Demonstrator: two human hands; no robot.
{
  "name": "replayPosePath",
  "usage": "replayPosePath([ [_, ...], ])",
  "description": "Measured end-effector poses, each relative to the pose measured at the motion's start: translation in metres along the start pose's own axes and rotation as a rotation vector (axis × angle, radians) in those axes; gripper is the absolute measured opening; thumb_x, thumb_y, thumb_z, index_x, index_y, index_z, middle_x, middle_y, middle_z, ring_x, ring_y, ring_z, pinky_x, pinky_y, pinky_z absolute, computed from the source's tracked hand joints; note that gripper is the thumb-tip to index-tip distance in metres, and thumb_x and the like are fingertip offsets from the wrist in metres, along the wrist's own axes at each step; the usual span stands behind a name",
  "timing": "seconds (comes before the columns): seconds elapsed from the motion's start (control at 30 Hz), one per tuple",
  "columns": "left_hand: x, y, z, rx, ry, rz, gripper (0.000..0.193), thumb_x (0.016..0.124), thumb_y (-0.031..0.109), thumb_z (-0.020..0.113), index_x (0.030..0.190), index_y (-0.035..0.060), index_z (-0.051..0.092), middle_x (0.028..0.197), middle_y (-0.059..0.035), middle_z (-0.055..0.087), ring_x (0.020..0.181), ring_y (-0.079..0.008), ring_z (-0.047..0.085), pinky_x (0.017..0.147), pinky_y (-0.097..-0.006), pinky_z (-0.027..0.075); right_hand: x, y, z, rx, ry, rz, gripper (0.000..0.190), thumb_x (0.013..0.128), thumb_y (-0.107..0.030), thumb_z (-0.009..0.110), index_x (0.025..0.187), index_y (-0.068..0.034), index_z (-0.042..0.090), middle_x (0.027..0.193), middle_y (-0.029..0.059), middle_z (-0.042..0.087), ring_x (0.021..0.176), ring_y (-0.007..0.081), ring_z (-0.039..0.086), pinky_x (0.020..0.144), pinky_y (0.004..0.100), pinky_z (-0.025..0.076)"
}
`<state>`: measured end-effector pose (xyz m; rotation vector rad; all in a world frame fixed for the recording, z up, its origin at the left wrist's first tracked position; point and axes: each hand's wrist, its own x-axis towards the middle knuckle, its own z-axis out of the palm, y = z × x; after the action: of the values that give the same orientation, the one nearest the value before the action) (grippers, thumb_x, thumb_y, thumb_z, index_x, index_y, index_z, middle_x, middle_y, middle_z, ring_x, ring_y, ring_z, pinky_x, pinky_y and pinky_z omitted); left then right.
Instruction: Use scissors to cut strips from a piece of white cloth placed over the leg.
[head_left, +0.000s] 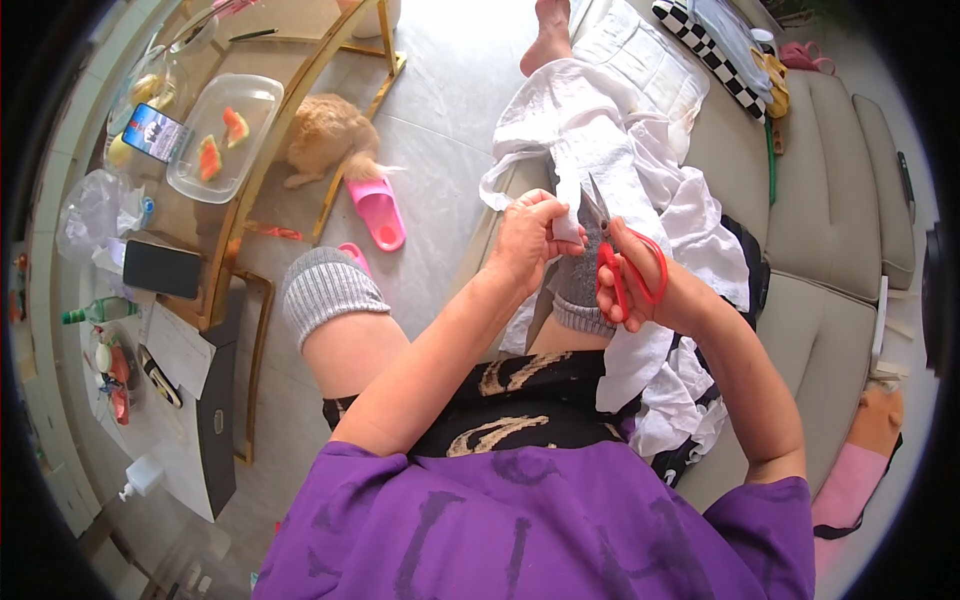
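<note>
A white cloth garment (600, 105) lies across my outstretched leg and the sofa, with loose folds trailing to the right. My left hand (534, 229) pinches a narrow strip of this cloth between thumb and fingers. Red-handled scissors (651, 277) are in my right hand (645, 289), with fingers in the loops. Their metal blades are parted and point up and away, close to the right side of the held strip. Whether the blades touch the cloth cannot be told. More white cloth pieces (664, 412) lie beside my right hip.
A grey sofa (814, 187) runs along the right, bearing a folded white quilted pad (645, 64) and a checkered cloth (709, 60). At left, a gold-framed table (244, 191) holds a plastic tub (259, 94) with watermelon pieces. A ginger furry animal (330, 135) and pink slippers (379, 214) are on the floor.
</note>
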<state>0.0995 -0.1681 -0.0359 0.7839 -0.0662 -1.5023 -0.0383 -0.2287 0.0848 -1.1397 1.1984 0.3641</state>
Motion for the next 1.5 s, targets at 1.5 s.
replayPosePath([
  [1.5,-0.006,0.011,-0.02,-0.123,-0.03,0.028,0.006,0.088,0.01,0.05,0.084,0.0057,0.048,0.073,-0.0123,0.061,0.067,-0.0236,0.064,0.059,-0.0344,0.054,0.013,-0.037,-0.003,0.012,0.001,0.09,0.061,0.087,-0.069,0.039,0.072,-0.01,0.046,0.062,0.0018,0.053,0.048,0.0085,0.052,0.039,0.0207,0.043],
])
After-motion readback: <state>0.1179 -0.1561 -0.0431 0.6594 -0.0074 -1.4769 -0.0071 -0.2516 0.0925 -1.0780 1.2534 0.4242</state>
